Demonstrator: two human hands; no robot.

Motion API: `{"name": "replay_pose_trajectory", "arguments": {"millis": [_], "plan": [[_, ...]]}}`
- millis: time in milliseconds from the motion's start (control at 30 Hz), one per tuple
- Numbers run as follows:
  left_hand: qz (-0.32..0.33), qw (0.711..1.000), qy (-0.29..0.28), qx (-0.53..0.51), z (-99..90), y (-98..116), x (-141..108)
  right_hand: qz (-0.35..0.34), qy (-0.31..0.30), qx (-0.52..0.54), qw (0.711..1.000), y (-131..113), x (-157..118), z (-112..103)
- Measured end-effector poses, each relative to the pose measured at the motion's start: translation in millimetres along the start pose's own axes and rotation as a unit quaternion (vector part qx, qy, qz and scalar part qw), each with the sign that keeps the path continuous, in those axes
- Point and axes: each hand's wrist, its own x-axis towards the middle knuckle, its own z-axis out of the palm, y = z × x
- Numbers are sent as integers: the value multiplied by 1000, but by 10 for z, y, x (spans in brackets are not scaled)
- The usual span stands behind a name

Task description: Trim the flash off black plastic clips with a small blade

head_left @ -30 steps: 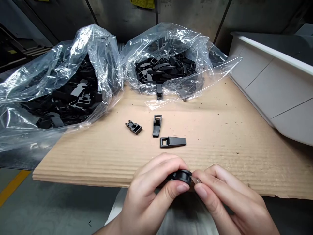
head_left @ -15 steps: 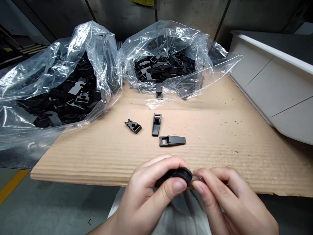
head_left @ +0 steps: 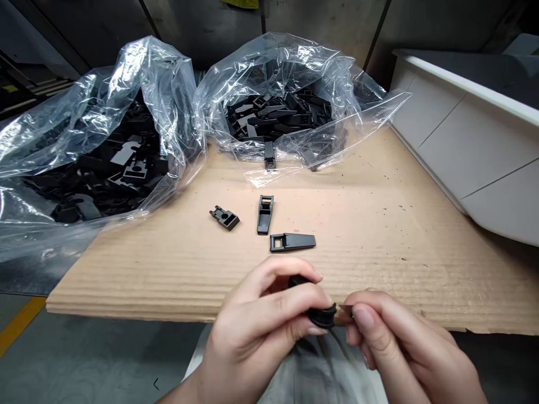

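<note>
Near the cardboard's front edge, my left hand (head_left: 261, 320) is closed round a black rounded part (head_left: 322, 317). My right hand (head_left: 396, 336) pinches a small thin blade-like piece (head_left: 346, 308), its tip close to the black part; whether they touch is hard to tell. Beyond the hands lie a short black forked piece (head_left: 224, 217), an upright-pointing black clip (head_left: 265, 215) and a black clip lying sideways (head_left: 293, 242).
Two clear plastic bags with many black parts stand at the back, one left (head_left: 160, 84) and one middle (head_left: 295, 50). A light grey bin (head_left: 471, 134) is at the right. Cardboard (head_left: 147, 269) covers the surface.
My left fingers have shifted round the black part, which is now turned and slightly lower. My right hand has moved a little right, and the thin piece shows more plainly. The view has shifted slightly.
</note>
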Motion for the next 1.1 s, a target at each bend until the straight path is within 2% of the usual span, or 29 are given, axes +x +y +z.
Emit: {"name": "replay_pose_trajectory", "arguments": {"millis": [100,333,433,533,700,900,1033,1100], "plan": [[40,998,7,52,7,-31,-29,-9,-25,-12,1000,-22,18,-5],[86,990,14,111,28,-17,-37,-18,-64,-37,997,-20,31,-62],[97,986,20,134,35,-5,-29,-25,-83,-53,995,-8,49,-98],[93,986,13,141,44,-9,-22,-4,-111,-46,993,-12,83,-137],[87,987,15,133,55,-25,-29,31,-206,-43,977,-36,145,-209],[64,996,-17,58,26,-13,-50,60,-247,11,967,-41,215,-257],[26,999,-41,16,9,9,-31,124,-299,87,942,-64,257,-273],[30,999,-37,7,11,13,-20,163,-300,126,931,-86,264,-266]]}}
